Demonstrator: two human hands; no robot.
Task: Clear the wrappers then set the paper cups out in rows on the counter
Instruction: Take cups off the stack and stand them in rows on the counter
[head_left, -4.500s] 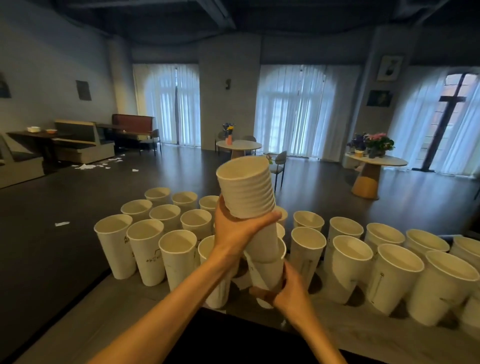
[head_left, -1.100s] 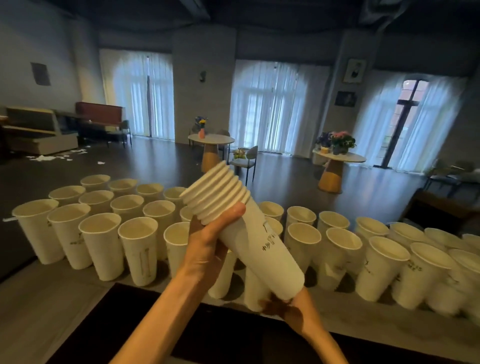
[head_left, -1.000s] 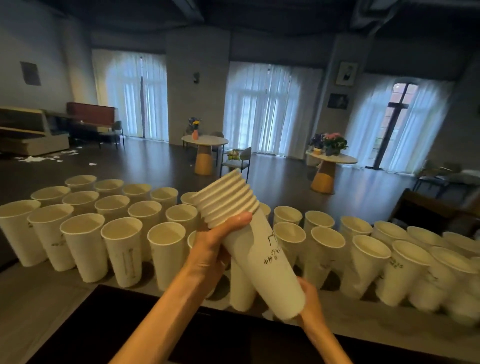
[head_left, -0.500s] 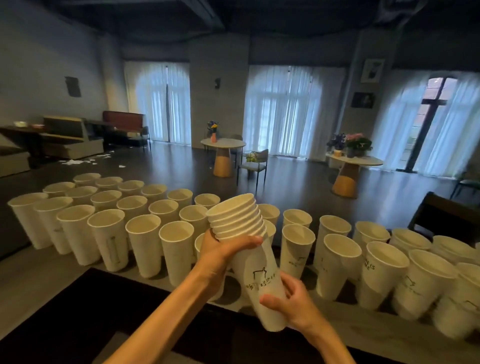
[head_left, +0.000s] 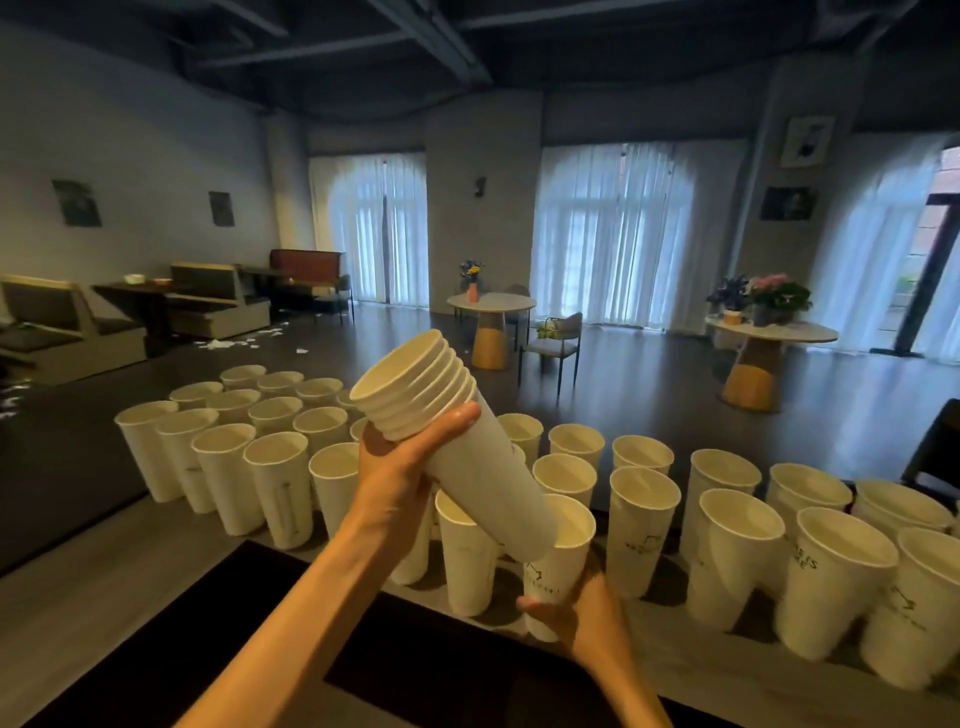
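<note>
Left hand (head_left: 395, 467) grips tilted stack of nested cups (head_left: 457, 441) just below rims, thumb across top. Right hand (head_left: 582, 618) fingers curl round single cup (head_left: 558, 561) under stack's base. Rows of upright cups (head_left: 644, 519) on bench (head_left: 156, 561).

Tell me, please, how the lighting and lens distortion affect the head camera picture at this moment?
Head view: backlit by the curtained windows, so the ceiling and left wall stay dark; wide-angle bending tilts the cups on the counter outward near the right edge; the stack of cups in the left hand is sharp; print on the cup held by the right hand is dim.
</note>
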